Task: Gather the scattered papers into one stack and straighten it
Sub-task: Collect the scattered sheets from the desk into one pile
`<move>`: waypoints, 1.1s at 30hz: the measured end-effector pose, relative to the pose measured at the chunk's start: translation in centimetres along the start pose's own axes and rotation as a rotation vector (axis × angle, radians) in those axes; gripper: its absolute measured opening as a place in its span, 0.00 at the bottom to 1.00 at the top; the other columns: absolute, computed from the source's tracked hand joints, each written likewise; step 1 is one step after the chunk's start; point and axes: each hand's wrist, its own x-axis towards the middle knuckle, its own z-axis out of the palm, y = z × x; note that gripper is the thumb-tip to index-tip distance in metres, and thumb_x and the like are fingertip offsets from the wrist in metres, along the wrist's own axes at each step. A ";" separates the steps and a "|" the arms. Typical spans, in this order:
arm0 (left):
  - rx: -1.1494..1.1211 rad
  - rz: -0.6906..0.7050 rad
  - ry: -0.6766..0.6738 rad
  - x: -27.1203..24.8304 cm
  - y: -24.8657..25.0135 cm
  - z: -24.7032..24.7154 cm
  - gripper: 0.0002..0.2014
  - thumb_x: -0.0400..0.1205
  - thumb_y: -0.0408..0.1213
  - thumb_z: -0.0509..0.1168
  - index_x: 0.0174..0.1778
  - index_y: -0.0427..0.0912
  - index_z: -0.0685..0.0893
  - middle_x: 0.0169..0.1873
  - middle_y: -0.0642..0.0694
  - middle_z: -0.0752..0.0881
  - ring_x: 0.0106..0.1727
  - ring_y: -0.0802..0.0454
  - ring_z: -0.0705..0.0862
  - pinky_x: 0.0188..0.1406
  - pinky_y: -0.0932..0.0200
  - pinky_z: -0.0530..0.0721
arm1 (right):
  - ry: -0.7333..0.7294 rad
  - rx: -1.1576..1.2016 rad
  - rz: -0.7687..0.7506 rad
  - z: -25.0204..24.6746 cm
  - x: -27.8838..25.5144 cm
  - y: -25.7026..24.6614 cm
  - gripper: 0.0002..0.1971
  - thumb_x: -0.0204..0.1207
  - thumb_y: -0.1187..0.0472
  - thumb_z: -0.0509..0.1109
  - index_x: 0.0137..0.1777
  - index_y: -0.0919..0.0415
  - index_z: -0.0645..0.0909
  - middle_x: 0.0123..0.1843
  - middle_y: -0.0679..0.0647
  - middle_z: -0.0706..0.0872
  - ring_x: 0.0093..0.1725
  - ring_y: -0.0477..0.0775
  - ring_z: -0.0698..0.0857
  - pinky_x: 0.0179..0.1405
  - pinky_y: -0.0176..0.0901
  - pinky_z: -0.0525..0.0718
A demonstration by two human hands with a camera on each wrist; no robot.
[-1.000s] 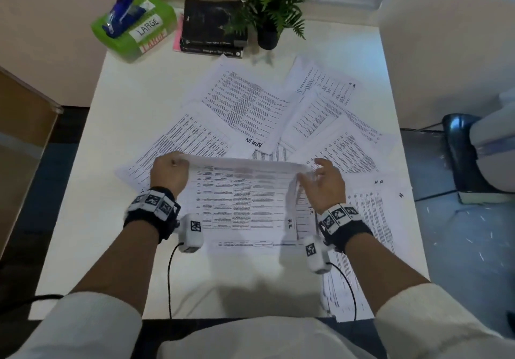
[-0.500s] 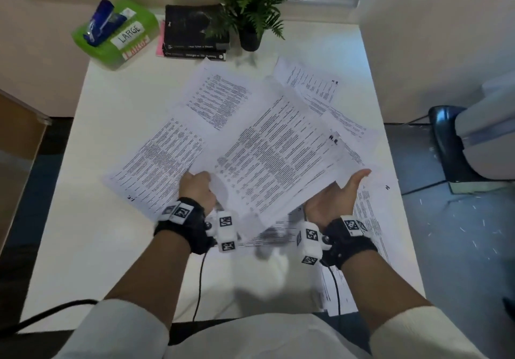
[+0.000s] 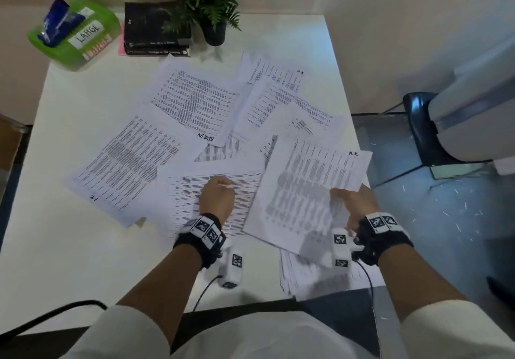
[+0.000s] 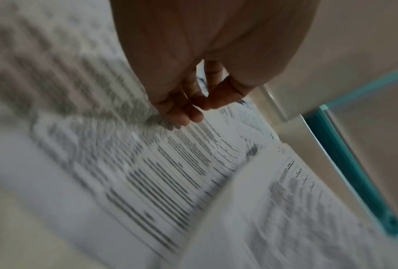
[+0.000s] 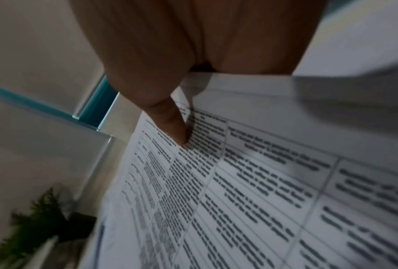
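Note:
Several printed sheets (image 3: 195, 99) lie fanned out over the white table (image 3: 83, 247). My right hand (image 3: 344, 195) pinches one sheet (image 3: 309, 191) at its right edge; the thumb (image 5: 170, 125) lies on top and the fingers are hidden beneath. That sheet (image 5: 262, 182) hangs tilted over a rough stack (image 3: 320, 280) at the table's near right corner. My left hand (image 3: 220, 188) hovers over a flat sheet (image 3: 186, 199) in the middle. Its fingers (image 4: 184, 112) are loosely curled and hold nothing.
At the back edge stand a potted plant (image 3: 211, 1), a pile of black books (image 3: 153, 29) and a green box (image 3: 75, 32) labelled LARGE. A partition wall (image 3: 404, 38) and a dark chair (image 3: 423, 127) border the table's right side.
The sheet both hands had lifted is now held by the right hand alone and has swung right over the corner stack. The left hand let go and dropped toward the middle sheet.

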 end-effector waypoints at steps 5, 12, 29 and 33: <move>0.642 0.474 -0.053 2.2 0.7 -0.6 0.17 0.81 0.33 0.65 0.67 0.44 0.82 0.64 0.43 0.83 0.66 0.43 0.80 0.66 0.51 0.79 | -0.098 -0.293 -0.087 -3.6 1.0 1.5 0.17 0.77 0.70 0.71 0.66 0.62 0.81 0.57 0.52 0.85 0.55 0.56 0.82 0.61 0.54 0.80; 1.384 0.494 -0.169 5.9 2.7 1.0 0.58 0.72 0.61 0.74 0.86 0.56 0.38 0.86 0.42 0.49 0.87 0.37 0.48 0.80 0.34 0.59 | -0.016 -0.509 -0.223 -3.2 1.7 2.7 0.07 0.78 0.69 0.64 0.50 0.58 0.82 0.44 0.54 0.86 0.37 0.52 0.82 0.27 0.31 0.75; 1.214 0.404 -0.286 6.0 4.2 0.1 0.46 0.63 0.47 0.85 0.74 0.48 0.67 0.67 0.37 0.68 0.57 0.34 0.83 0.59 0.42 0.85 | 0.234 -0.565 -0.318 -1.9 2.9 1.6 0.34 0.64 0.55 0.76 0.72 0.52 0.70 0.62 0.61 0.79 0.61 0.66 0.79 0.63 0.65 0.82; 1.141 0.430 -0.317 5.1 5.3 -2.5 0.18 0.79 0.35 0.70 0.65 0.36 0.82 0.60 0.37 0.84 0.57 0.38 0.85 0.57 0.46 0.85 | 0.379 -0.535 -0.559 0.2 1.1 1.3 0.37 0.72 0.55 0.75 0.80 0.56 0.64 0.68 0.64 0.72 0.66 0.65 0.73 0.68 0.64 0.75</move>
